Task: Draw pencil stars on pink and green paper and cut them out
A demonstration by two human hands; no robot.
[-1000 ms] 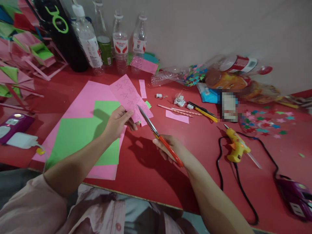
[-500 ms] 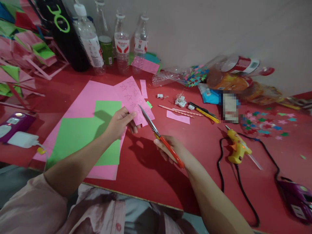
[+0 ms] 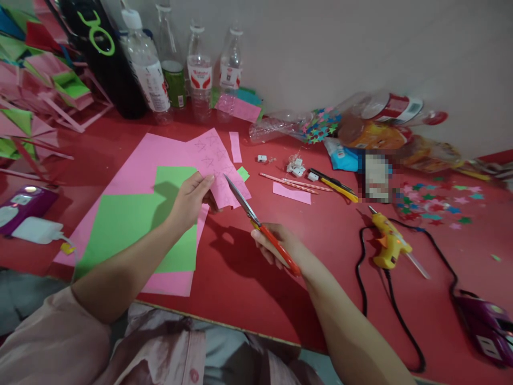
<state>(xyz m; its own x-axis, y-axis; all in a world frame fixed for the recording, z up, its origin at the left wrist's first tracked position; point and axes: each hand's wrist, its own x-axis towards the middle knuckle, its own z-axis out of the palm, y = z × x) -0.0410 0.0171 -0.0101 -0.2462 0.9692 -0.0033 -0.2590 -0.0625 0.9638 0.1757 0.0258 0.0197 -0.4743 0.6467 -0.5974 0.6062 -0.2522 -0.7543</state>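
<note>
My left hand (image 3: 191, 199) pinches the lower left edge of a pink paper (image 3: 218, 160) with several stars drawn on it. In my right hand (image 3: 278, 246) are scissors (image 3: 276, 247) with red-orange handles, their blades pointing up and left over the right part of that paper. The blades look closed or nearly so. Beneath and left of my left hand lie green sheets (image 3: 124, 230) on larger pink sheets (image 3: 132, 155).
Bottles (image 3: 200, 77) stand along the wall. Folded paper models (image 3: 60, 85) crowd the left. A yellow glue gun (image 3: 388, 240) with a black cord lies right, below scattered paper stars (image 3: 433, 200). Straws (image 3: 288, 183), a cutter (image 3: 340, 188) and a pink strip (image 3: 292, 193) lie mid-table.
My left hand has shifted slightly left with the star paper, which has turned a little. My right hand and the scissors have moved slightly left.
</note>
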